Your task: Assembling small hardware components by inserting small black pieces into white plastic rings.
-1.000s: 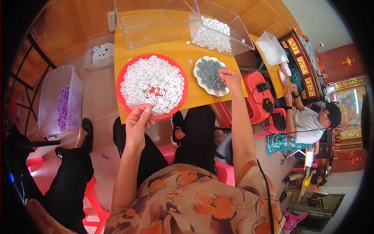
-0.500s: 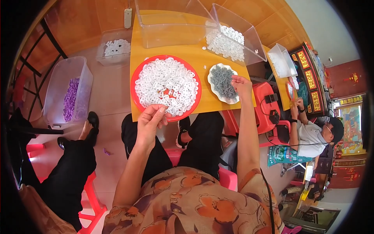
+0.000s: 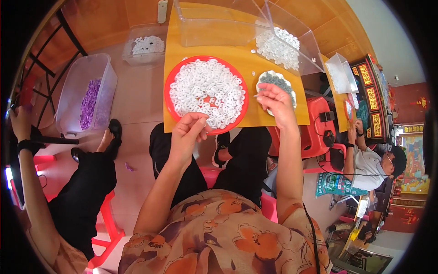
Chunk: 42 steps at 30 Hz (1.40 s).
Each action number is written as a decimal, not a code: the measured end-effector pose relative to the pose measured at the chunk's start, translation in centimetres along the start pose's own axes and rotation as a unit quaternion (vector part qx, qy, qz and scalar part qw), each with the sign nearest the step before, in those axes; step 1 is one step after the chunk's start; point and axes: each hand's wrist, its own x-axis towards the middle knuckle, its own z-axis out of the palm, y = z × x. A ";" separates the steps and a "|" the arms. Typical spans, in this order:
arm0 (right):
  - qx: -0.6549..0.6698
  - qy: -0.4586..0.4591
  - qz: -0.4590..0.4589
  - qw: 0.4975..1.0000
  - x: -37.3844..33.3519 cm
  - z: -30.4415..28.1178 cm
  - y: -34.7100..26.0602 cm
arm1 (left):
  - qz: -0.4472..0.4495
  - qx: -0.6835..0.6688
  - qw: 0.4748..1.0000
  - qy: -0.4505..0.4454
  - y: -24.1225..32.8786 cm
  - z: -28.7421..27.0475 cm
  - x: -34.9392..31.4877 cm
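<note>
A round red tray on the yellow table holds a heap of small white oval plastic pieces with holes. At its near rim my left hand is closed in a pinch; whatever lies between the fingertips is hidden. My right hand hovers over the near left edge of a white scalloped dish, thumb and forefinger pinched on a small thin greyish piece. Small dark grey pieces fill that dish, partly covered by the hand.
Clear plastic bins stand at the table's back, one with white pieces. A bin of purple pieces sits on the floor at left. Another person's arm is at far left; a person in a black cap sits at right.
My right hand has moved left from over the grey pieces, toward the tray, with a small piece in its fingertips. My left hand stays at the tray's rim. A neighbour's arm has appeared at left.
</note>
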 end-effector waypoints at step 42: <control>-0.105 -0.177 -0.027 0.978 -6.0 13.0 -0.1 | 0.116 0.125 0.985 0.029 -0.3 -0.2 0.0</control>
